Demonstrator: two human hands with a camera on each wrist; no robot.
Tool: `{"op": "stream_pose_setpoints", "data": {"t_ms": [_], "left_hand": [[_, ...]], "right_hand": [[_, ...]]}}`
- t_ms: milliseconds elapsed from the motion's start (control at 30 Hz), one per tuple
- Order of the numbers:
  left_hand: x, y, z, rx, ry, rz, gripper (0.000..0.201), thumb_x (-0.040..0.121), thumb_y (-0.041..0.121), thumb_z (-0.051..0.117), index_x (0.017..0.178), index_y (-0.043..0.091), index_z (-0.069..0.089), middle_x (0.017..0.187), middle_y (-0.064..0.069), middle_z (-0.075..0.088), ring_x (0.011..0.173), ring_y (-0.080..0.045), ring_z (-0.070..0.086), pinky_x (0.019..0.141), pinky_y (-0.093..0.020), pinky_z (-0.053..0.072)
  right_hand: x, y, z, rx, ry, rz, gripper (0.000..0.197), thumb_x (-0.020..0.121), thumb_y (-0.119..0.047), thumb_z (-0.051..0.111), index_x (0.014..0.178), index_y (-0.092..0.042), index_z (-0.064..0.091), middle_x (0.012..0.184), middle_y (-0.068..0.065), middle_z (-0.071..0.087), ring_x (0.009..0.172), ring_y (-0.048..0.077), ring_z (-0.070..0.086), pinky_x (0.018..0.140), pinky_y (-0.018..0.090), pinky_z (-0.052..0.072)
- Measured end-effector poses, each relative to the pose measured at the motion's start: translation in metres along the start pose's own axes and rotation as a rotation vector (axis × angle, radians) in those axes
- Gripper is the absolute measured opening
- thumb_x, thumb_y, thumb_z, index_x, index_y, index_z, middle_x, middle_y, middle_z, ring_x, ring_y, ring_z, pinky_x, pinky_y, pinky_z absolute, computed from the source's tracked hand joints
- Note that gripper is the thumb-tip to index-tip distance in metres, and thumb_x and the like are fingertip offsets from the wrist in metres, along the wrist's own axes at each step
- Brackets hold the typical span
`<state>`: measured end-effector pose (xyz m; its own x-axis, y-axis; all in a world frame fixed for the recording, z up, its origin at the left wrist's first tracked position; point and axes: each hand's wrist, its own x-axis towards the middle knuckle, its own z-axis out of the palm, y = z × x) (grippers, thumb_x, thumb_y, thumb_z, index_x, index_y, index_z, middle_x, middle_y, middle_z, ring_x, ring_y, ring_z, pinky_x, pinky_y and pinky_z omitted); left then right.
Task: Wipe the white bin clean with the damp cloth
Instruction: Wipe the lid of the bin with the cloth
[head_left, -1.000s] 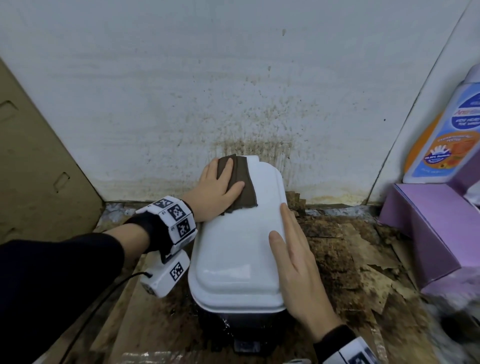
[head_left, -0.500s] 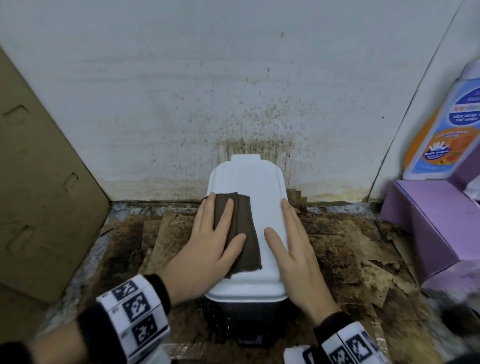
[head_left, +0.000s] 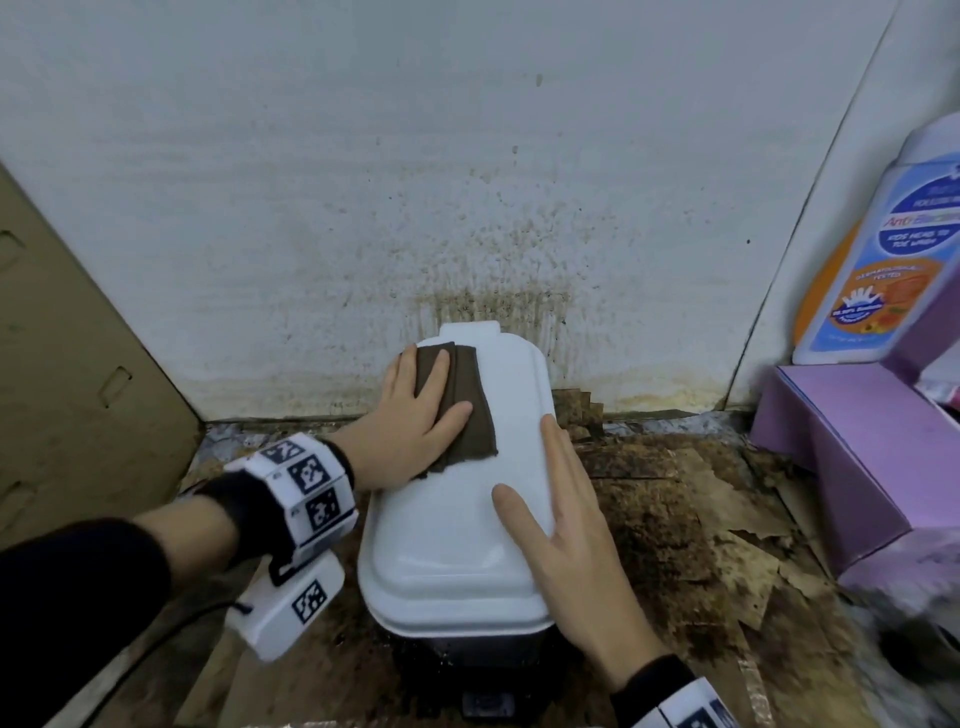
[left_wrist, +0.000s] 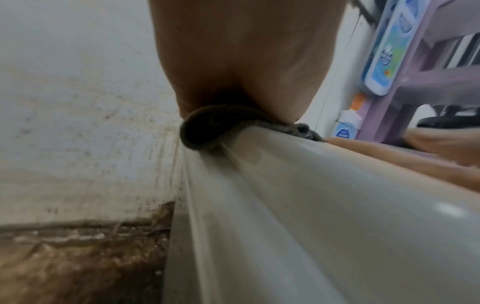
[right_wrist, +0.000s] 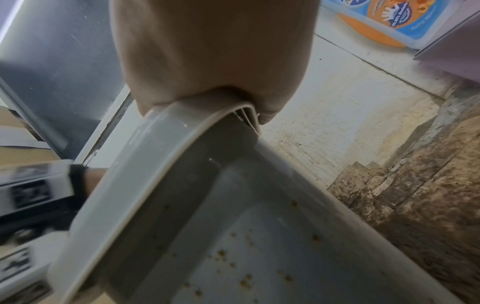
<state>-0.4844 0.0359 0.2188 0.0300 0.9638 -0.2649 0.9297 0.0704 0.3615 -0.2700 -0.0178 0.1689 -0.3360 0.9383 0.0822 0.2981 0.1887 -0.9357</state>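
A small white bin (head_left: 447, 540) with a rounded lid stands against the stained wall. A folded dark brown cloth (head_left: 470, 410) lies on the far left of the lid. My left hand (head_left: 415, 415) presses flat on the cloth with straight fingers. In the left wrist view the cloth (left_wrist: 205, 131) bulges over the lid's edge (left_wrist: 285, 185) under my palm. My right hand (head_left: 566, 525) lies flat along the lid's right edge, fingers straight, thumb on top. In the right wrist view the bin's side (right_wrist: 259, 257) carries brown specks below the lid rim (right_wrist: 166, 148).
The floor (head_left: 665, 519) around the bin is covered with dirty, peeling brown paper. A cardboard sheet (head_left: 78, 364) leans at the left. At the right stands a purple box (head_left: 857, 452) with a wash bottle (head_left: 883, 260) behind it. The wall (head_left: 493, 301) behind the bin is spattered brown.
My left hand slid the cloth down to the near part of the lid, then back up to the far left part. The right hand stayed on the lid's right edge.
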Motion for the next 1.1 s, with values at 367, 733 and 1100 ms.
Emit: {"op": "stream_pose_setpoints", "data": {"t_ms": [367, 733, 1100], "left_hand": [[0.041, -0.004, -0.021, 0.008, 0.033, -0.042, 0.074, 0.107, 0.054, 0.025, 0.162, 0.023, -0.014, 0.168, -0.011, -0.023, 0.156, -0.027, -0.018, 0.126, -0.046, -0.002], [-0.028, 0.003, 0.015, -0.064, 0.076, 0.021, 0.073, 0.107, 0.051, 0.028, 0.162, 0.023, -0.012, 0.167, -0.002, -0.029, 0.154, -0.022, -0.026, 0.126, -0.044, -0.006], [-0.064, 0.004, 0.031, -0.02, 0.038, 0.083, 0.074, 0.105, 0.054, 0.023, 0.159, 0.028, -0.02, 0.161, 0.003, -0.04, 0.148, -0.016, -0.038, 0.119, -0.033, -0.014]], "right_hand": [[0.002, 0.003, 0.0, -0.051, -0.012, -0.028, 0.088, 0.097, -0.056, 0.06, 0.161, -0.051, -0.001, 0.166, -0.038, -0.002, 0.154, -0.013, -0.001, 0.124, 0.023, 0.014], [0.002, 0.009, 0.001, -0.074, 0.008, -0.061, 0.088, 0.097, -0.054, 0.061, 0.162, -0.048, 0.002, 0.168, -0.035, 0.001, 0.154, -0.013, 0.0, 0.122, 0.021, 0.013], [0.0, 0.008, 0.0, -0.072, 0.005, -0.053, 0.086, 0.1, -0.051, 0.058, 0.162, -0.047, -0.001, 0.168, -0.035, -0.002, 0.154, -0.014, -0.003, 0.124, 0.021, 0.01]]}}
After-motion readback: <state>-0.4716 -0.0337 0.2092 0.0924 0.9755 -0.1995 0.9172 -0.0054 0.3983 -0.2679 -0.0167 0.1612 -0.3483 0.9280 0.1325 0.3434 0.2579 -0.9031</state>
